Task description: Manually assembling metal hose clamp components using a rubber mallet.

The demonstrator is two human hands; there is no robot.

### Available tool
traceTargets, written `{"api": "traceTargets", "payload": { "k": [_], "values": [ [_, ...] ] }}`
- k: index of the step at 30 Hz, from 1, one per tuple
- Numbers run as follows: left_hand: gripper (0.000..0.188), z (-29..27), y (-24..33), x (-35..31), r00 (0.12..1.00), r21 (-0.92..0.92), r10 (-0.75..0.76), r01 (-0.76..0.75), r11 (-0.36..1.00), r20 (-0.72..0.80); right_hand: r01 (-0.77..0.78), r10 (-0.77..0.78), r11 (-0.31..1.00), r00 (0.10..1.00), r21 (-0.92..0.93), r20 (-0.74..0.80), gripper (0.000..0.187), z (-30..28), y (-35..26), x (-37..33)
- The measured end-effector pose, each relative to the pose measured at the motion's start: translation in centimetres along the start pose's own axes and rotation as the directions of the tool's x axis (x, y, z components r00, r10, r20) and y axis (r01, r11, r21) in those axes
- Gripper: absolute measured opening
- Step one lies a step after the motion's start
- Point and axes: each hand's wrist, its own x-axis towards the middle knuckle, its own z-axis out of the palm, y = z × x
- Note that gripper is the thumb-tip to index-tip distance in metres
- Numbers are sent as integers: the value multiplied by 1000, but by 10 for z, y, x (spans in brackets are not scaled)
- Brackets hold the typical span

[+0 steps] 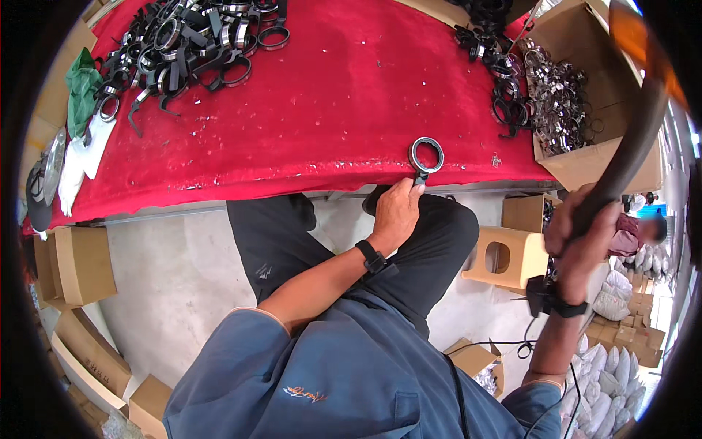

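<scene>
My left hand (399, 214) is at the near edge of the red-covered table, its fingers pinching the short black handle of a ring-shaped part (439, 155). The ring is black with a silver metal inner band, and it lies at the edge of the cloth. My right hand (583, 233) is raised at the right, wrapped round the thick dark grip of what looks like a hammer (635, 139). An orange stretch shows past the grip, and the tool's far end is cut off by the picture's rim.
Piled black ring parts (183, 44) cover the table's far left; more ring parts (510, 95) lie at the right. An open carton (603, 157) holds metal bands. A green cloth (82, 88) hangs at the left. A yellow stool (521, 256) stands below; another person (629, 235) is beyond.
</scene>
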Motion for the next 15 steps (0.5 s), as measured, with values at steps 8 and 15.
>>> {"api": "traceTargets", "payload": {
  "k": [8,15],
  "values": [
    [29,-8,-7,-1,996,3,-26,26,1000,89,-639,673,735,727,-225,134,59,10,85,13],
    [31,-14,-4,0,988,49,-41,34,998,149,-318,314,927,948,-200,-53,56,-9,82,-27]
  ]
}}
